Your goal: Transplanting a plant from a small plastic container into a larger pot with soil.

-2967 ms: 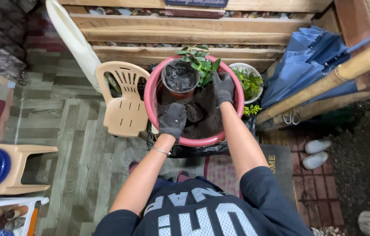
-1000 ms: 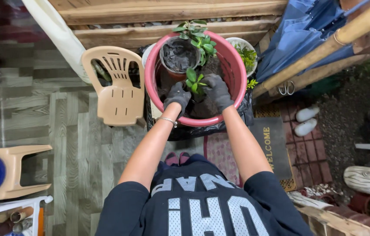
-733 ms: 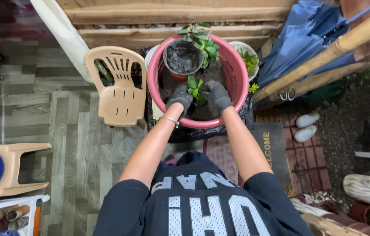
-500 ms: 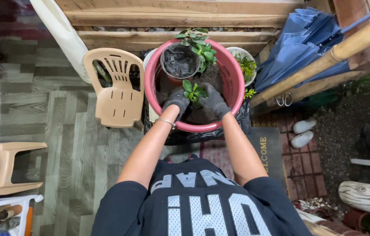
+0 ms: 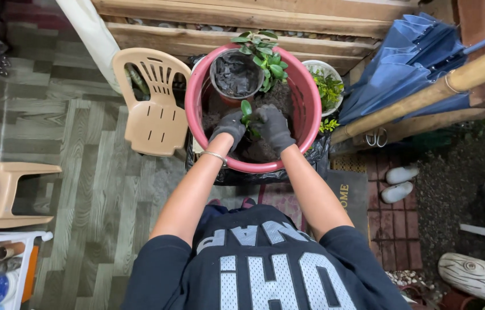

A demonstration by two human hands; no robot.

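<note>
Both our gloved hands, left hand (image 5: 229, 126) and right hand (image 5: 274, 127), sit close together in the pink tub (image 5: 310, 109), cupped around a small green seedling (image 5: 247, 112) between them. Gloves and soil hide its base and our fingertips, so the grip is unclear.

Seedling (image 5: 246, 109) base hidden between gloves

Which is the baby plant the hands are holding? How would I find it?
Find the big pink tub in front of the wooden planks. Inside it, over the dark soil, the gloved left hand and right hand close around a small green seedling. Unlike the bushier plant beside the dark pot, it shows only a few leaves.
</note>
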